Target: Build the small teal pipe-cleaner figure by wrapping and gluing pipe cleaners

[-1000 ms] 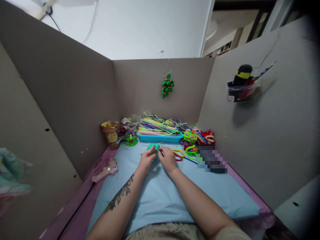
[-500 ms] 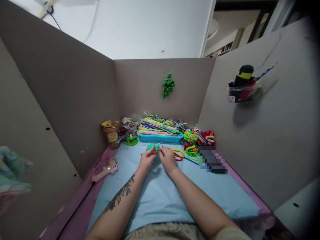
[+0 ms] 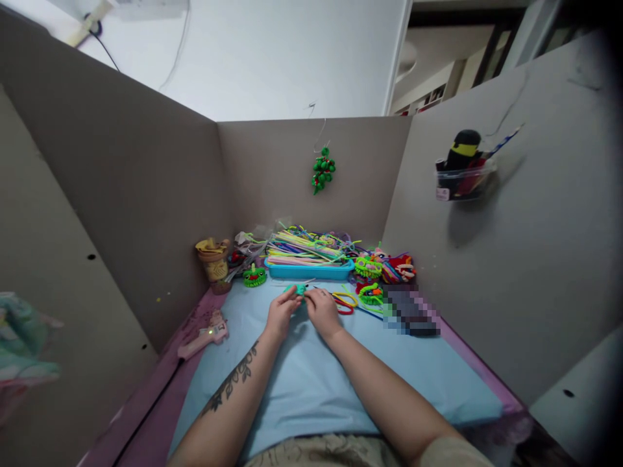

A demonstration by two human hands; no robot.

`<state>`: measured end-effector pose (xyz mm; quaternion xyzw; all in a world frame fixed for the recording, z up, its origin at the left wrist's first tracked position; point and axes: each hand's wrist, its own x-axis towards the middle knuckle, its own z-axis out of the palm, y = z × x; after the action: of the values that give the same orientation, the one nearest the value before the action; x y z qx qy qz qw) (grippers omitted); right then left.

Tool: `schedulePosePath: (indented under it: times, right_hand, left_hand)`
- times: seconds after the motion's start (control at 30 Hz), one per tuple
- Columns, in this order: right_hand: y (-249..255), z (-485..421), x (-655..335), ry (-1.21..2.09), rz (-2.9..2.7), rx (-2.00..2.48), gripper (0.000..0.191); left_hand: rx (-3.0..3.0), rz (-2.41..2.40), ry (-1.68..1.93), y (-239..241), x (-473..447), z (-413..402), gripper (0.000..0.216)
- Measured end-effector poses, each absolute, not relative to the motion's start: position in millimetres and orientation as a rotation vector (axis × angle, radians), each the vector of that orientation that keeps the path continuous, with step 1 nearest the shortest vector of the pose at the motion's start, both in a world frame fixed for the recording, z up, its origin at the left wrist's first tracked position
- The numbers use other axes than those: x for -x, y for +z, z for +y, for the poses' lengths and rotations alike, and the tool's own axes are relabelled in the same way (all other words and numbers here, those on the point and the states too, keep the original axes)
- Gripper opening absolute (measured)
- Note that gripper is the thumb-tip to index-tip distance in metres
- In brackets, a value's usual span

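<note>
A small teal, fuzzy-looking piece [image 3: 301, 289], perhaps bent pipe cleaner, is held up over the blue cloth between my two hands. The fingers of my left hand [image 3: 283, 312] are closed on its left and near side, hiding part of it. My right hand [image 3: 322, 310] pinches at its right edge with thumb and fingertips. Just right of that hand lie scissors [image 3: 346, 302] with red and yellow handles. Behind the hands stands a long blue tray [image 3: 311, 270] heaped with pipe cleaners [image 3: 306, 246] of many colours.
On the left lie a pink glue gun [image 3: 204, 338] with a black cord, a brown cup [image 3: 213, 263] and a green frog-like figure [image 3: 254, 276]. To the right are fuzzy figures [image 3: 368, 266] and a blurred dark device [image 3: 413, 312]. Grey panels [image 3: 311, 143] enclose the table.
The teal piece is turned and shows less of itself between my fingers. Both hands stay close together at nearly the same spot; the whole view has shifted slightly.
</note>
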<state>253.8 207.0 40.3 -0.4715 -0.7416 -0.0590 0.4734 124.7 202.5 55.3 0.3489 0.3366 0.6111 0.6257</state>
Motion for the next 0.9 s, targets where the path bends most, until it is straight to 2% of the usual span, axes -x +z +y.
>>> schedulePosePath:
  times: [0.17,0.27,0.6,0.9]
  right_hand:
    - [40,207,-253,-0.117,-1.789,1.154,0.019]
    - [41,206,-252,-0.115,-1.819,1.153,0.015]
    - [41,201,-246,-0.244,-1.909,1.132,0.015]
    - [39,201,-244,-0.219,-1.901,1.123,0.014]
  left_hand:
    - [-0.736,0.759,1.418,58,-122,204,0.044]
    - [-0.718,0.760,1.442,57,-120,205,0.045]
    - [-0.766,0.798,1.492,49,-120,210,0.054]
    - [-0.783,0.829,1.547,46,-121,213,0.050]
